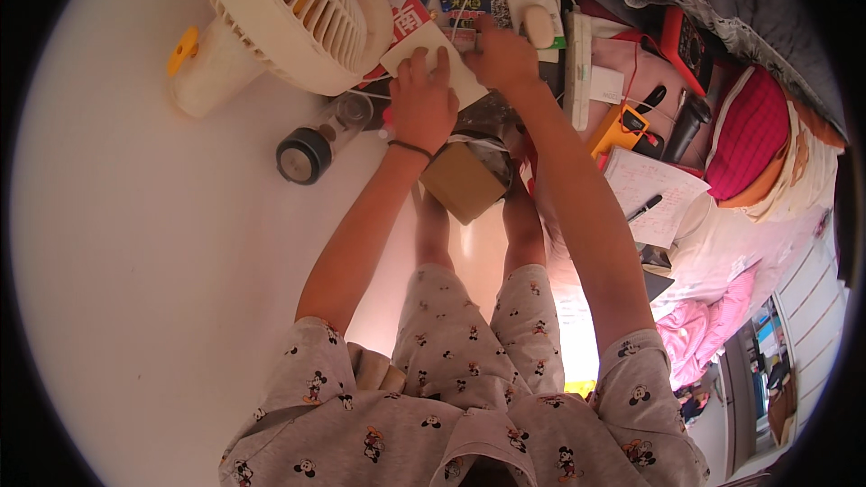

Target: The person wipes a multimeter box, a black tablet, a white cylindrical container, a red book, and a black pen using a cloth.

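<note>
My left hand point(422, 104), with a dark band on its wrist, lies on the left part of a pale flat square piece point(463, 79) with its fingers apart. At the far right edge of that piece, my right hand point(505, 56) is closed, its fingers curled in. What they hold, if anything, is hidden. A thin white cable point(466, 2) runs down toward the right hand. Just beyond that hand sits a rounded off-white object point(538, 27) like a mouse. Below both hands stands a brown cardboard box point(465, 182) between my legs.
A white fan point(280, 18) and a clear bottle with a black lid point(304, 156) stand left. To the right are a white power strip point(577, 72), a red multimeter point(686, 50), a yellow device point(618, 133) and a written-on sheet point(649, 189) with a pen point(645, 207).
</note>
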{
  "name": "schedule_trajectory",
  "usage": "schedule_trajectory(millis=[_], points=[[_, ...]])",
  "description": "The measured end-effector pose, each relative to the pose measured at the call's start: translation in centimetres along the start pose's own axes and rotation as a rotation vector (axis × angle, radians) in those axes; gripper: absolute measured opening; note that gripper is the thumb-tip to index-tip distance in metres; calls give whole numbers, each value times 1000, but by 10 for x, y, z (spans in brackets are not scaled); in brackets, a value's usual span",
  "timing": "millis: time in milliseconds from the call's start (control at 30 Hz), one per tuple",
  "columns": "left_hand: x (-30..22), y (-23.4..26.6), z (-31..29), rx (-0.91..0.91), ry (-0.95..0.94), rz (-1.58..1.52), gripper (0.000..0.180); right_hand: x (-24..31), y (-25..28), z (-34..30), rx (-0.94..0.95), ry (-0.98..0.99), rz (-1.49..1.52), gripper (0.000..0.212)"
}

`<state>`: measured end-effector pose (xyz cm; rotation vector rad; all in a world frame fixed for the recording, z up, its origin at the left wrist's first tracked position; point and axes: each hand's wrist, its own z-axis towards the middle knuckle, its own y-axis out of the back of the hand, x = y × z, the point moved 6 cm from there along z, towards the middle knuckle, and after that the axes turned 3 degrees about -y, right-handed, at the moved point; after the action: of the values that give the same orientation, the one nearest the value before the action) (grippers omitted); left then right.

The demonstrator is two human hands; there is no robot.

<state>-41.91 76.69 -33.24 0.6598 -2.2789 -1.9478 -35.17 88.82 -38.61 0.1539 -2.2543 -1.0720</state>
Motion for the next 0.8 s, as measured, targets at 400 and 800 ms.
schedule_trajectory(millis=[400, 800], points=[[-5, -1, -11, 44, -16, -9, 85, 2, 6, -17, 153, 125, -155, 77], [-4, 16, -17, -9, -83, -135, 76, 4, 2, -22, -85, 237, -144, 56]])
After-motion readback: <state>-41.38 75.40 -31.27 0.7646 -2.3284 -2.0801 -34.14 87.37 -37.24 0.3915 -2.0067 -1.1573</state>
